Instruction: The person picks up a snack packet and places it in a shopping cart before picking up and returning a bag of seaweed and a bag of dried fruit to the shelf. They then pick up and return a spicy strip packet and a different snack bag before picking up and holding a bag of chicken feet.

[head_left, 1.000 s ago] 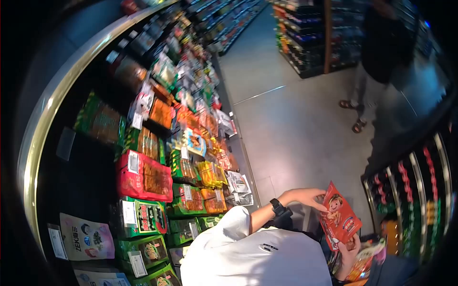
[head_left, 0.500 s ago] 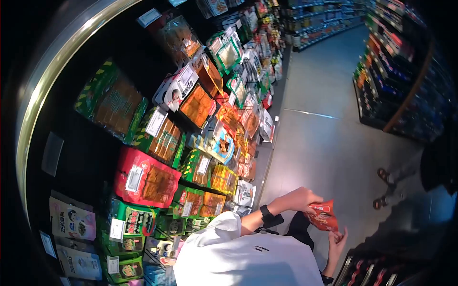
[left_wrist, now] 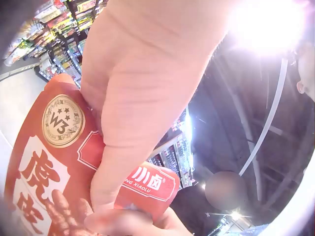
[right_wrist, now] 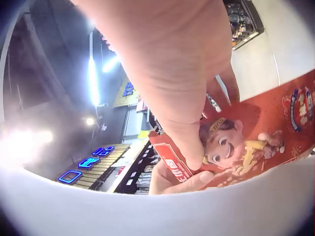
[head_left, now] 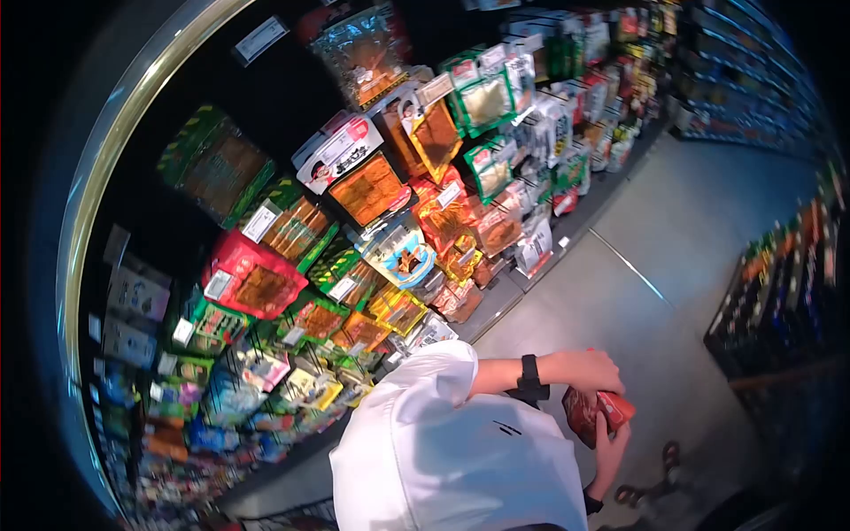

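One red packet (head_left: 582,416) — grey floor (head_left: 571,305), shelves (head_left: 753,97)

- Red bag (right_wrist: 248,135): smooth, plastic-looking film, soft sheen
- Shirt (head_left: 452,451): cloth, matt, creased
- Curved trim (head_left: 96,168): metal look, smooth, shiny
- Hanging pack (head_left: 359,66): clear plastic, glossy, crinkly
- Floor (head_left: 611,305): smooth, slight shine
- Wristband (head_left: 529,379): matt

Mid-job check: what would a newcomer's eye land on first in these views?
Probably the red packet, held in both hands at the lower right of the head view; its cartoon figure shows in the right wrist view. Next, likely, the crowded colourful packs to the left of the hands, and the glowing blue signs at the right wrist view's lower left.
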The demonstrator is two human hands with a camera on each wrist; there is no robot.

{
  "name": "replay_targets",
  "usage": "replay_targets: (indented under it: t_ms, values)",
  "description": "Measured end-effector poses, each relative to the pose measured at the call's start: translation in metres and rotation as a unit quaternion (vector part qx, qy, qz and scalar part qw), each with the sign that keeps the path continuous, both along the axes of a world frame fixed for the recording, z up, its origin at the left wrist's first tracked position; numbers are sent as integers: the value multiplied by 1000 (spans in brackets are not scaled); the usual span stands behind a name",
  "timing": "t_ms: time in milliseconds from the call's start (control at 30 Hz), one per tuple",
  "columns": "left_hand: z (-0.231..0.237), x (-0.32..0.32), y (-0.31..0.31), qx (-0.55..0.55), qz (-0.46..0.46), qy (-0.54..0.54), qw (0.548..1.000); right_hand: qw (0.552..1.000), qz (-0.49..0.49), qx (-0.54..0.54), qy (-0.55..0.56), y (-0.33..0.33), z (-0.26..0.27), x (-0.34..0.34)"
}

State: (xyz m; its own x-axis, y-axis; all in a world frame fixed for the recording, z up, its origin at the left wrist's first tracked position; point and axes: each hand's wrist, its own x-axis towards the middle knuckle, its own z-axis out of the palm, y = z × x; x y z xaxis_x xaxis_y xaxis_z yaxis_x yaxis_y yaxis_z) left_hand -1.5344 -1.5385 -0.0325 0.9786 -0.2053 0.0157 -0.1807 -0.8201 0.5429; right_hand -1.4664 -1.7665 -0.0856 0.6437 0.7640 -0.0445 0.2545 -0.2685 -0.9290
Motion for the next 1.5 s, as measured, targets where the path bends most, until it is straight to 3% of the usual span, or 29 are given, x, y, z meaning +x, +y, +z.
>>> replay_targets:
  t_ms: [133,233,400,533,667,833,933,1067,1167,1333,1500]
  values:
    - [-12,69,46,-1,65,4,998,999,33,-16,-17,50,-10,84]
    - [-28,136,96,-103,39,-27,994,996,48,-42,-57,92,-12,156]
    - [-24,255,174,-85,-4,-45,995,990,62,-81,-92,172,2,270]
    - [1,349,237,-44,-52,-72,995,995,14,-19,-101,244,32,343]
    - [-10,441,286,-49,-59,-61,995,996,-1,14,-86,299,55,419]
    - [-27,534,340,-46,1,-50,998,998,2,8,-62,344,18,536]
    - [-46,597,375,-98,58,-65,991,1000,11,24,-9,376,6,617]
    - [-30,684,402,-57,118,51,990,996,82,28,3,415,4,732]
    - [-4,738,419,-74,162,-10,984,988,140,70,-3,441,9,806]
    - [-5,818,455,-80,153,-34,984,976,175,117,-61,491,23,899]
    - [-25,885,501,-118,179,-41,976,981,182,47,-47,535,18,970]
